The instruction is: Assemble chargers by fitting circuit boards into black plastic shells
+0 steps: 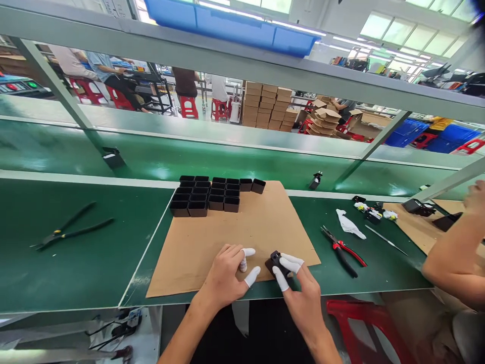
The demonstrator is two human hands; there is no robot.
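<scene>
White finger cots cover several fingertips of both hands. My left hand [230, 270] hovers at the front of a brown cardboard sheet [227, 237], thumb and fingers apart with nothing between them. Close to its right, my right hand [301, 285] grips a small black plastic housing [274, 260] by thumb and fingers, low over the sheet's front right part. The fingers hide part of the housing, so its inside cannot be made out. Along the back left of the sheet stand rows of open black plastic boxes [197, 208].
Red-and-black pliers [343, 251], a white cloth [349, 224], a thin metal rod [386, 240] and small black parts [374, 215] lie right. Black-handled pliers [71, 230] lie left. A co-worker's arm [454, 253] reaches in at right. A shelf frame [242, 50] crosses above the bench.
</scene>
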